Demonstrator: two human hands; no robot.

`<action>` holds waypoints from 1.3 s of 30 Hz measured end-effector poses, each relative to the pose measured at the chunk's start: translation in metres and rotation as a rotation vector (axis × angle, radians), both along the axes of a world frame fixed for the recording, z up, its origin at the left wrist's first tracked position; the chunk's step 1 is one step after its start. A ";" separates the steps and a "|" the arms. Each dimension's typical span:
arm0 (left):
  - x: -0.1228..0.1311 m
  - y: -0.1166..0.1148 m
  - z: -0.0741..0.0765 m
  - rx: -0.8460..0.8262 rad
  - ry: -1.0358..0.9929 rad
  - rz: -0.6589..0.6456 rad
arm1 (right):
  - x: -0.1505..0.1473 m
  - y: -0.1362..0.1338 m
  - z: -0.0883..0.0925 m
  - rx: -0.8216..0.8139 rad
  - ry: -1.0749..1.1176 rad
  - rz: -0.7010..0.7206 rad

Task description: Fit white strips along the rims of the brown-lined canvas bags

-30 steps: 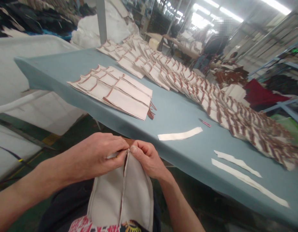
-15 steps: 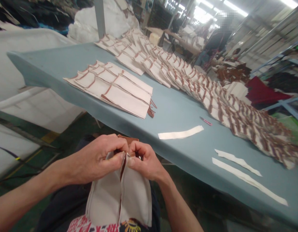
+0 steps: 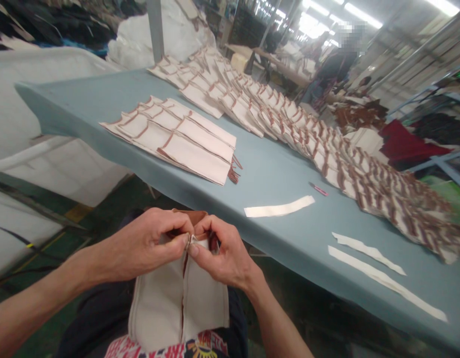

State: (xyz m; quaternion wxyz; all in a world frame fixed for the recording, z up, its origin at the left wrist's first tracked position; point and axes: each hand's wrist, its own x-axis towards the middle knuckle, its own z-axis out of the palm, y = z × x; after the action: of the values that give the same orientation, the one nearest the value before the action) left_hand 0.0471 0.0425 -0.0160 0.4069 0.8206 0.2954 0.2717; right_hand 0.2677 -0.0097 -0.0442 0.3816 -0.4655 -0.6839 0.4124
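You had the cream fabric panel at the bottom centre of the frame, hanging from your fingertips and lying over your dark trousers. What mattered most was the line of its centre seam: it ran down the panel's middle, almost upright in the frame, its lower end leaning slightly left. Both hands met at its upper end, so neither was nearer; each touched the fabric there.

Your left hand came in from the lower left, thumb and forefinger drawn close in a pinch just left of the seam top. Your right hand came up from the lower right and pinched the same spot from the other side, its thumb laid over the fabric. Exactly which layer each hand gripped could not be told, as the fingers hid it. A brown flap showed above and behind the pinch.

Beyond your hands, the blue-covered table slanted from upper left to lower right. On it, the nearest stack of cream pieces lay up and just left of centre, apart from both hands.
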 end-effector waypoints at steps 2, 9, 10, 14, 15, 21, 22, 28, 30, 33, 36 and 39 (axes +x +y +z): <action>-0.003 -0.001 -0.004 0.000 -0.002 0.004 | -0.001 -0.001 0.001 0.081 -0.050 -0.025; -0.009 -0.006 -0.004 -0.021 0.071 0.018 | -0.005 -0.007 0.002 0.227 -0.139 -0.057; -0.009 -0.006 -0.002 -0.029 0.081 0.021 | -0.005 -0.008 0.003 0.228 -0.139 -0.054; -0.009 -0.006 0.006 -0.055 0.093 0.030 | -0.006 -0.011 0.005 0.248 -0.139 -0.032; -0.009 -0.006 0.008 -0.060 0.096 0.029 | -0.006 -0.011 0.005 0.253 -0.151 -0.034; -0.008 -0.005 0.012 -0.090 0.123 0.036 | -0.006 -0.011 0.006 0.241 -0.171 -0.026; -0.008 -0.005 0.012 -0.099 0.125 0.034 | -0.005 -0.011 0.006 0.230 -0.156 -0.007; -0.009 -0.006 0.013 -0.159 0.085 -0.023 | -0.003 -0.009 0.007 0.187 -0.072 0.061; -0.010 -0.007 0.013 -0.185 0.068 -0.045 | -0.001 -0.010 0.006 0.158 -0.036 0.092; -0.010 -0.007 0.012 -0.212 0.052 -0.065 | 0.002 -0.010 0.005 0.115 0.011 0.136; -0.009 -0.006 0.011 -0.249 0.055 -0.072 | 0.005 -0.011 0.005 0.090 0.019 0.150; -0.006 -0.007 0.012 -0.290 0.056 -0.057 | 0.006 -0.013 0.007 0.113 -0.028 0.092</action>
State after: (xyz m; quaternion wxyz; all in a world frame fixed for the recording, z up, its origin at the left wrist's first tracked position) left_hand 0.0408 0.0353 -0.0045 0.5202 0.7685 0.3193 0.1918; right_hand 0.2732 -0.0230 -0.0373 0.3784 -0.4170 -0.7318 0.3839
